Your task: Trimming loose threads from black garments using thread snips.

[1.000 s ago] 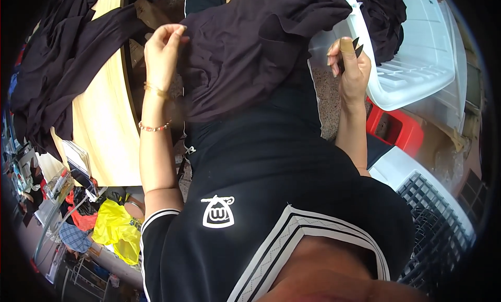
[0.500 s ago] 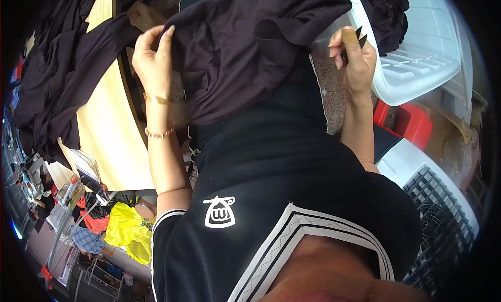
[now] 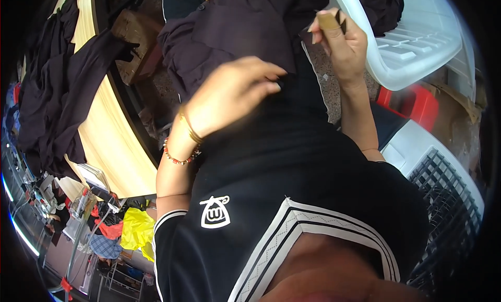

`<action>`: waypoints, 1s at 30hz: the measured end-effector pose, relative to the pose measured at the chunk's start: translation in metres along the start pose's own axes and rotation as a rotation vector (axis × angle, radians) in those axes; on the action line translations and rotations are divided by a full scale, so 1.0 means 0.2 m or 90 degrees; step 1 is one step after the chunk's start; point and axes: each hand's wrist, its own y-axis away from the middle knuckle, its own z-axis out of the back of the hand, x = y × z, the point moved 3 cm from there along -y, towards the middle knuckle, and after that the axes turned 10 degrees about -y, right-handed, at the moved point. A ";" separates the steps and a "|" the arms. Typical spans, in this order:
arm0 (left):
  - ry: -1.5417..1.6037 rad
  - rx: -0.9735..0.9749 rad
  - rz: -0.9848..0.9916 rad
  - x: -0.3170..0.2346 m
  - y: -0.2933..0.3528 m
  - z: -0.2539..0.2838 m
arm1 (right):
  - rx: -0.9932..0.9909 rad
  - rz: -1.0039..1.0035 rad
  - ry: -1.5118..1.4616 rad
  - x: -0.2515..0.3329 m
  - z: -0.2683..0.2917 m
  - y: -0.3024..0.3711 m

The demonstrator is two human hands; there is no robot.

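A dark purple-brown garment (image 3: 235, 33) lies across my lap, a button showing near its upper left. My left hand (image 3: 229, 93) reaches across over its near edge, slightly blurred by motion. Its thumb and forefinger point right with a gap between them, close to the cloth's lower corner; whether they touch it I cannot tell. My right hand (image 3: 344, 49) is raised at the right of the garment, fingers curled round small black thread snips (image 3: 342, 21). Only a dark part of the snips shows between the fingers. A tan cover wraps the right thumb.
At left, a pale wooden table (image 3: 117, 150) carries more dark cloth (image 3: 68, 98). A white plastic basket (image 3: 383, 75) with dark cloth inside stands at upper right, a red stool (image 3: 425, 106) below it. A grey lattice-patterned chair back (image 3: 443, 182) is at right. A yellow bag (image 3: 138, 229) lies lower left.
My left hand has let go of the garment's upper left edge and swung right and nearer to me. The garment now lies lower and flatter. My right hand has moved slightly up and left.
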 end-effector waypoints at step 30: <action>0.562 -0.463 -0.124 0.29 0.24 0.53 | 0.424 0.015 -0.088 0.00 -0.32 -0.01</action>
